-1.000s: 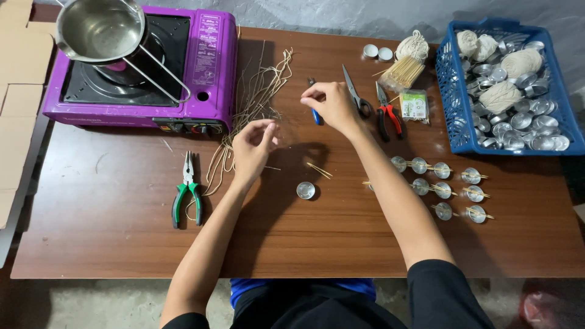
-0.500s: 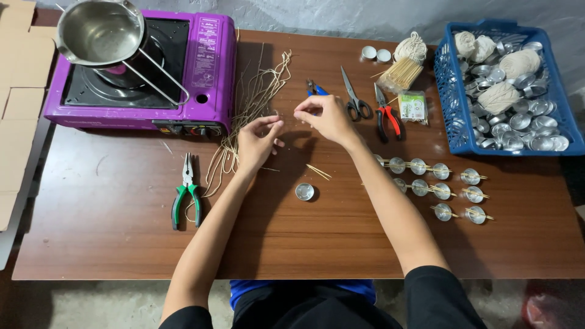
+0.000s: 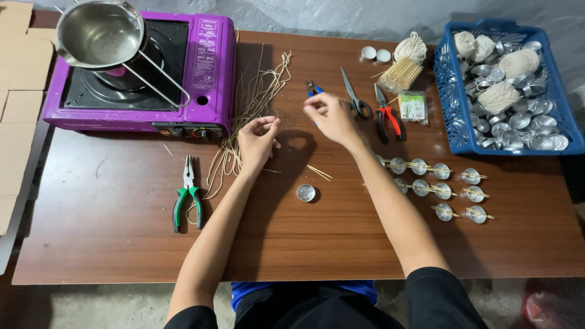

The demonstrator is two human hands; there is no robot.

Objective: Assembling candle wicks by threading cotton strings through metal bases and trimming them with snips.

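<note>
Left hand: your left hand hangs just above the tabletop with fingertips drawn together in a pinch; it seems to hold the end of a thin wick strand, though the strand is too fine to make out for sure.
Right hand: your right hand is raised a little higher, fingertips also pinched, apparently on the other end of the same strand.
Wick strands: the loose bundle of pale wick strands lies just left of your left hand, trailing from the stove's edge down towards the green-handled pliers.
Handling: judge a strand as very light, limp and easily frayed; it should not slip much, but it will curl. Hold it near the ends, between thumb and fingertip, lightly taut.
Nearby: one small metal cup sits alone below your hands, with a few thin sticks near it; finished cups with sticks stand in rows by your right forearm.
Tools: scissors and red-handled pliers lie beyond your right hand.
Surface: smooth brown wood grain, flat, fairly crowded.
Room: a purple portable stove with a steel pot at far left, a blue basket of empty cups and wick balls at far right, flattened cardboard off the left edge.
</note>
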